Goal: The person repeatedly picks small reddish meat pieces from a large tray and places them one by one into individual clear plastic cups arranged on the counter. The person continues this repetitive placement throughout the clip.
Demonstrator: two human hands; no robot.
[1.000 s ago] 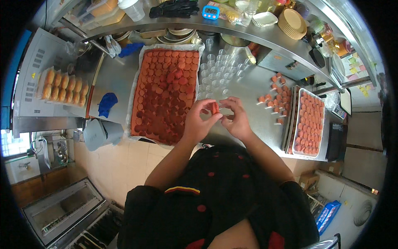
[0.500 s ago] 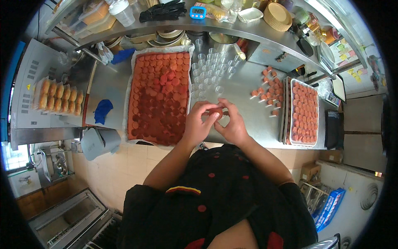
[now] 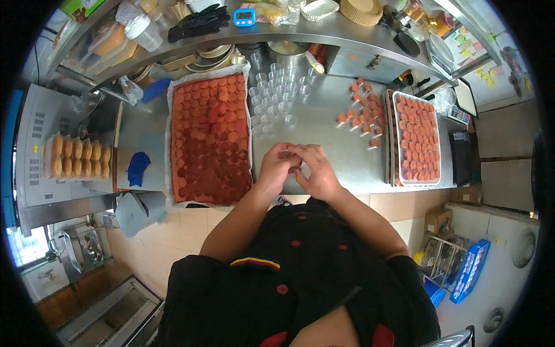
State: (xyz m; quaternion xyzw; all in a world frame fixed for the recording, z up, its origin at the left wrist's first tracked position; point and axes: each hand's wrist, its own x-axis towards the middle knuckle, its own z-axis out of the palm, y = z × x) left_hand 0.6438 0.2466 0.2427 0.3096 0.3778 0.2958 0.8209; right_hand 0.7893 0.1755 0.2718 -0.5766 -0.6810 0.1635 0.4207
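My left hand (image 3: 276, 169) and my right hand (image 3: 317, 172) meet fingertip to fingertip over the steel counter (image 3: 324, 144), just in front of my body. The fingers pinch something small that they mostly hide. To the left lies a large lined tray (image 3: 173, 115) covered with several red-orange round slices (image 3: 211, 139). Beyond my hands stands a cluster of small empty clear cups (image 3: 277, 92). To the right, several small cups with red pieces in them (image 3: 361, 115) stand loose on the counter.
A white tray of red rounds (image 3: 416, 139) sits at the right end of the counter. A carton of brown eggs (image 3: 78, 156), a blue cloth (image 3: 137, 168) and a grey bin (image 3: 139, 211) are at the left. The shelf above holds black gloves (image 3: 199, 20) and a blue timer (image 3: 244, 17).
A small red piece showed between my fingertips a second ago; my fingers have since closed over it. My hands stay together at the same spot on the counter.
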